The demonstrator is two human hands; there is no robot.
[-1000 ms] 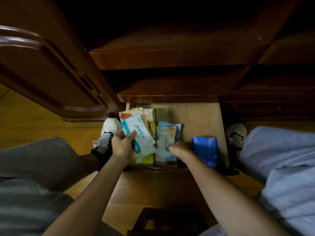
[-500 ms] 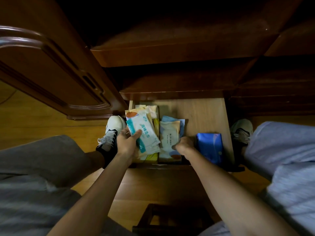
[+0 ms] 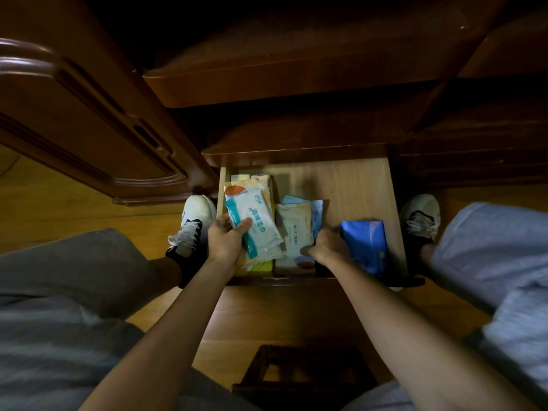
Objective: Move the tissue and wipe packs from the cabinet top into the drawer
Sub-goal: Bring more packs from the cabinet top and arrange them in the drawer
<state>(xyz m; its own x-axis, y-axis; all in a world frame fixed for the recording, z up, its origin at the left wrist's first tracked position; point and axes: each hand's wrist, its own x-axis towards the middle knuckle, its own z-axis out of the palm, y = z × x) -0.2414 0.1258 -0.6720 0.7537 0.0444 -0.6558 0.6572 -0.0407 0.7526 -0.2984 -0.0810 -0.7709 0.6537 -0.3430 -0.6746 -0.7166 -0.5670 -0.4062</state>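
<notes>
Gripping wipe pack (image 3: pixel 258 229) in left hand (image 3: pixel 226 241) over drawer (image 3: pixel 355 185); right hand (image 3: pixel 326 247) curled beside blue pack (image 3: pixel 366 244), hold unclear. Could topple the loose stack.

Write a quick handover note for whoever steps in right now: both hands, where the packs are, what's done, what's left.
Left hand: holds the white and teal wipe pack over the stack at the drawer's left side.
Right hand: fingers curled down in the drawer, between the pale pack and the blue tissue pack; its grip is hidden.
Done: several packs already lie in the open drawer.
Left: set down the held pack, tidy the rest. The cabinet top is out of view, so check it for remaining packs.
</notes>
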